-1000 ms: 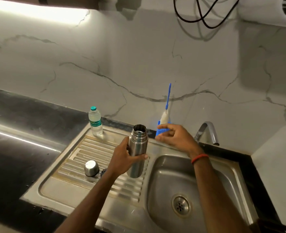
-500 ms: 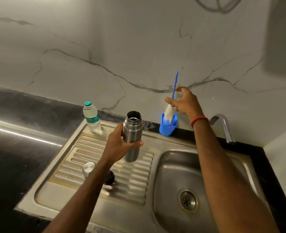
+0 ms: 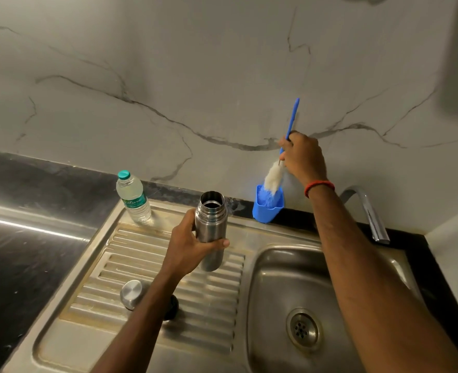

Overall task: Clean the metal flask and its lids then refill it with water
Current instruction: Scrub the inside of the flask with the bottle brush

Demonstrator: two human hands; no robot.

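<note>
The left hand point(image 3: 190, 246) gripped the open flask point(image 3: 211, 227) round its middle, upright above the drainboard point(image 3: 141, 254). The right hand point(image 3: 304, 157) held the brush point(image 3: 273, 179) by its blue handle. Below that grip, the bristles sat in the blue holder point(image 3: 265, 211). The steel lid point(image 3: 132, 293) and black lid point(image 3: 172, 308) lay below the left grip, beside the forearm.

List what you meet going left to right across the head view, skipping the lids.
Plastic water bottle → metal flask in the left hand → blue holder with the bottle brush → tap.

Sink basin point(image 3: 276, 286) free; faucet point(image 3: 370, 214) (curved spout) overhangs rear right corner; water bottle point(image 3: 133, 196) stands on drainboard point(image 3: 147, 262) rear-left.
</note>
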